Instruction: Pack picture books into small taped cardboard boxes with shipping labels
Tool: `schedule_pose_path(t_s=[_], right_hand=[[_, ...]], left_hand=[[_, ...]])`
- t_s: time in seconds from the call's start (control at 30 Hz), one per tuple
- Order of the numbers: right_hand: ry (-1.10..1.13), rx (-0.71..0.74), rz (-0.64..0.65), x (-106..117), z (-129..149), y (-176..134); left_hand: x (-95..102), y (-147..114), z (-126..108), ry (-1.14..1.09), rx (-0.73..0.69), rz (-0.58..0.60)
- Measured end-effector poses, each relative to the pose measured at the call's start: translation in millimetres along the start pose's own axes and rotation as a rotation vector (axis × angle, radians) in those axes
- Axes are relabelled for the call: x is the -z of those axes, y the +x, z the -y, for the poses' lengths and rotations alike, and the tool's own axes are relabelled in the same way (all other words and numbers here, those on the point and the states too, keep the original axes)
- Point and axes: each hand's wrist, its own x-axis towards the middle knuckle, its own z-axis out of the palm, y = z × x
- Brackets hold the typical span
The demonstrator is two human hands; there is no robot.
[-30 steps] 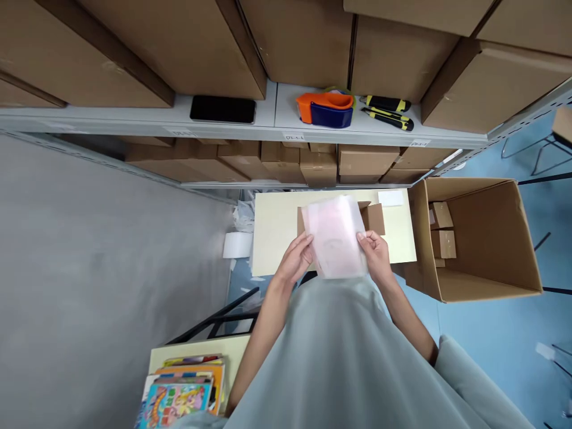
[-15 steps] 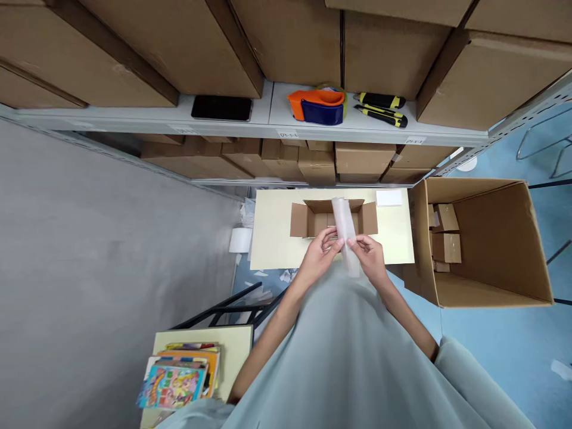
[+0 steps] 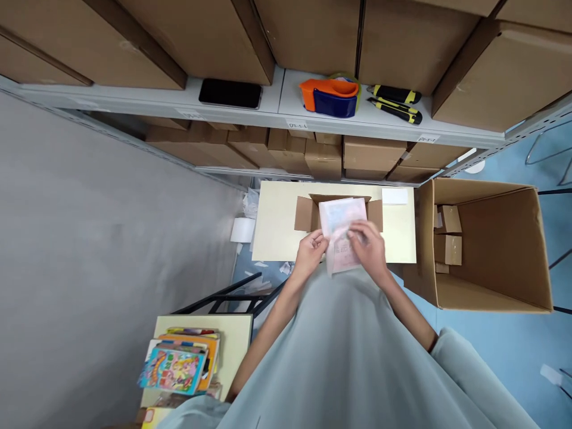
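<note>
A thin pale pink printed paper point(image 3: 343, 215), partly unfolded, is held up in front of me. My left hand point(image 3: 311, 250) pinches its left edge between thumb and fingers. At its right side my right hand point(image 3: 367, 243), slightly blurred, has its fingers closed on a fold of the paper. The print is too small to read. Behind the paper stands an open cardboard box point(image 3: 304, 213) with its side flaps spread; the paper hides most of its inside. Both lie over a cream table point(image 3: 277, 232).
A white slip point(image 3: 394, 196) lies at the table's back right. Right of it, a large open carton point(image 3: 496, 238) holds small boxes. On the shelf above are a phone point(image 3: 230, 94), a tape dispenser point(image 3: 330, 98) and cutters point(image 3: 395, 104). Books point(image 3: 174, 369) are stacked lower left.
The paper was a narrow folded strip and is now opened out wider, with its print showing. My right hand has moved up slightly along it. The view has shifted a little.
</note>
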Motion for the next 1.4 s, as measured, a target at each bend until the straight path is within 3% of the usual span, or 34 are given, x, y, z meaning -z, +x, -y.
schedule_pose_path(t_s=[0.07,0.1,0.2,0.27,0.43,0.63,0.77,0.87,1.0,1.1,1.27,1.4], right_hand=[[-0.047,-0.100,-0.111,7.8,-10.5,4.7],[-0.032,-0.168,-0.102,10.6,-16.1,6.4],[0.095,-0.334,0.077,13.2,-27.6,6.2],[0.174,-0.360,0.159,11.7,-28.1,4.0],[0.157,-0.237,0.144,15.3,-11.6,15.6],[-0.297,0.031,0.118,32.5,17.0,64.7],[-0.493,0.092,0.190,33.3,22.8,86.1],[-0.573,0.069,0.247,28.6,14.3,89.6],[-0.698,0.000,0.321,20.9,-3.1,90.2],[-0.777,-0.070,0.415,12.6,-16.7,94.5],[-0.859,-0.150,0.606,-10.8,-44.5,105.5],[-0.916,-0.145,0.743,-32.7,-64.9,114.5]], left_hand=[[5.0,0.3,-0.4,-0.045,0.001,0.000],[7.3,0.9,-0.9,-0.058,-0.002,-0.002],[13.9,5.3,-2.3,-0.078,-0.022,-0.010],[17.9,10.2,-2.6,-0.072,-0.039,-0.020],[23.1,32.3,-5.7,-0.023,-0.076,-0.054],[15.4,79.3,-10.0,0.020,-0.131,-0.094],[10.9,104.1,0.9,0.040,-0.060,-0.114],[14.0,111.3,11.2,0.183,0.031,-0.085],[23.1,103.6,20.4,0.456,0.041,-0.023],[30.9,86.8,25.3,0.574,-0.064,-0.016],[47.3,55.6,33.1,0.718,-0.203,0.094],[57.4,42.5,36.6,0.832,-0.229,0.064]])
